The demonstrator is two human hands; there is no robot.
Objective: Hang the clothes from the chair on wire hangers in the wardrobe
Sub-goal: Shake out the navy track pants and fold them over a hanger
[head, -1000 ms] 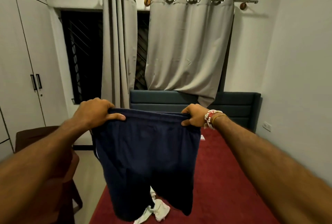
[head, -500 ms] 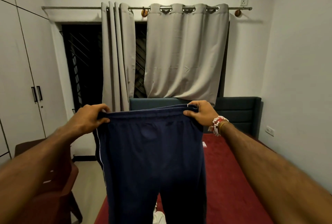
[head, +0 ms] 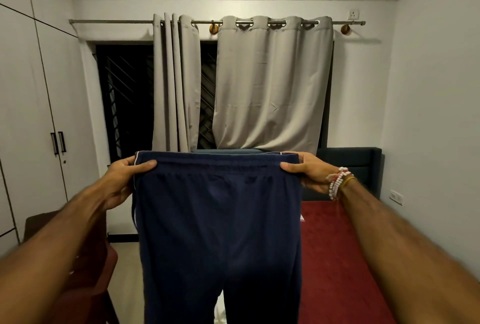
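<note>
Head view shows a person holding a pair of navy trousers [head: 218,220] up in front of the chest. The left hand [head: 122,178] pinches one end of the waistband [head: 215,165] and the right hand [head: 309,175] pinches the other. On each side the thumb lies over the near face of the cloth and the fingers [head: 145,165] are tucked behind it, so both hands are grasping the garment. The waistband is stretched flat between the two sets of fingers. The legs hang straight down below them and run out of the bottom of the picture, so their ends cannot be seen.

Several things could go wrong from here. No wire hanger is in view, and both hands are occupied. Fetching a hanger probably means letting go with one hand; the whole weight would then hang from a single pinch on stretchy elastic, and the trousers could twist, bunch or slip free. The hidden leg ends may drag over the red bed [head: 337,258] below and right of the right fingers, or catch on the brown chair [head: 85,284] below the left fingers. The wardrobe [head: 31,116], far left of the left fingers, has its doors closed, so it also needs a free hand. The soft knit looks likely to slide off thin wire unless it is draped evenly.
</note>
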